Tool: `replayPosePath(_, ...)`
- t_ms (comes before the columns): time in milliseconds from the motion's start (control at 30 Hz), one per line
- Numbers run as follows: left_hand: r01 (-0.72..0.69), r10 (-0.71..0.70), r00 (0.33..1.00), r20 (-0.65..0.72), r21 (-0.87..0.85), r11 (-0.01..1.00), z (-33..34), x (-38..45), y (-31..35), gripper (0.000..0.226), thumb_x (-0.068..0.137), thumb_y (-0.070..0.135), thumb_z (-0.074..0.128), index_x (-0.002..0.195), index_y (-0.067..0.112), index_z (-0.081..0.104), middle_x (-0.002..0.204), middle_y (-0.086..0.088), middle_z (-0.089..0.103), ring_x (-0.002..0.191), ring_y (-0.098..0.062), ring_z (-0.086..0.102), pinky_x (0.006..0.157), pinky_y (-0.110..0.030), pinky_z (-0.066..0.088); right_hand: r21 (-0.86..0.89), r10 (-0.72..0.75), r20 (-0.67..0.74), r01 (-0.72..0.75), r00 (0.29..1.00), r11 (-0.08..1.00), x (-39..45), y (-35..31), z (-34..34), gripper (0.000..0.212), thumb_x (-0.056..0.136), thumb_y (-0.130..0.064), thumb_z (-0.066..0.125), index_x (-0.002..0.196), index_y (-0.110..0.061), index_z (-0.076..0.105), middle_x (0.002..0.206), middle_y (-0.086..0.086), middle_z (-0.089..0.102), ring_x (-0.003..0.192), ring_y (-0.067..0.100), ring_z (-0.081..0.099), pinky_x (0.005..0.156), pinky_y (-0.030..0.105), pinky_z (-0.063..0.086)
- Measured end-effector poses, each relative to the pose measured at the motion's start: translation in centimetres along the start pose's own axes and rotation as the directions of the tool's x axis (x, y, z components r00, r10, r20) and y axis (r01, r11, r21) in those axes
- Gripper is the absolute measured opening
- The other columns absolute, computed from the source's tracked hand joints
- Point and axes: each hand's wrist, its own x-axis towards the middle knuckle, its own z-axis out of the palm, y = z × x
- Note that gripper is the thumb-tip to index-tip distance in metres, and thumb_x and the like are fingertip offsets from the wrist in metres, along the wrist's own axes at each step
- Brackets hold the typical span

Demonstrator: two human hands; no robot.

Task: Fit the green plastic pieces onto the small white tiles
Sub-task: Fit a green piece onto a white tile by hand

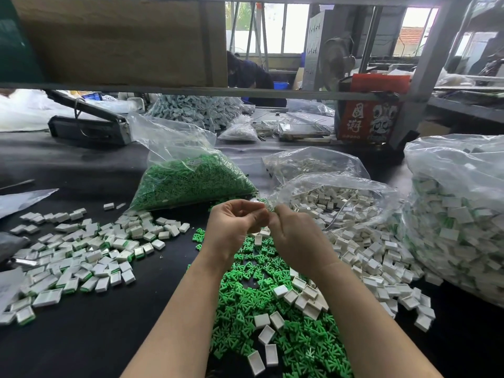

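Note:
My left hand (231, 225) and my right hand (297, 236) meet above the table, fingertips together. Between them they pinch a small white tile with a green piece (268, 207), mostly hidden by the fingers. Below the hands lies a heap of loose green plastic pieces (272, 309) with some empty white tiles (300, 296) on it. To the left spreads a pile of fitted tiles with green edges (81, 257).
A bag of green pieces (188, 181) stands behind the hands. An open bag of white tiles (335, 203) spills at right, and a large bag of fitted tiles (463, 214) sits far right. A red box (368, 121), a shelf frame and a person are at the back.

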Motion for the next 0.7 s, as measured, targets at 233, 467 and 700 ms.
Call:
replayPosePath(233,-0.006,0.006,1.000,0.021,-0.006,1.000,0.2,0.0,0.7,0.011,0.061,0.016,0.079,0.072,0.015,0.078,0.074,-0.010,0.075,0.066,-0.016,0.070,0.063,-0.021,0.056,0.311,0.100,0.009,-0.097,0.995,0.946,0.1,0.1,-0.9,0.028,0.102,-0.023,0.046,0.075,-0.019,0.055,0.057,-0.009,0.045,0.050,0.007,0.037,0.047,0.019,0.027)
replayPosePath(467,0.004,-0.004,1.000,-0.008,-0.072,0.997,0.9,-0.1,0.2,0.014,0.067,0.006,0.077,0.081,0.005,0.073,0.072,-0.008,0.074,0.063,-0.014,0.070,0.060,-0.019,0.055,0.598,0.188,0.081,-0.199,0.979,0.776,-0.3,-0.2,-0.6,0.038,0.103,-0.019,0.043,0.067,-0.026,0.052,0.055,-0.013,0.044,0.050,0.003,0.035,0.048,0.018,0.029)
replayPosePath(700,0.021,-0.022,1.000,-0.005,-0.113,0.993,1.1,-0.1,0.0,0.024,0.062,0.010,0.077,0.084,0.002,0.072,0.074,-0.009,0.075,0.064,-0.015,0.071,0.060,-0.019,0.055,0.284,0.102,0.013,-0.102,0.995,0.953,-0.2,0.1,-0.4,0.035,0.103,-0.024,0.041,0.069,-0.031,0.045,0.062,-0.012,0.046,0.054,0.000,0.041,0.049,0.015,0.031)
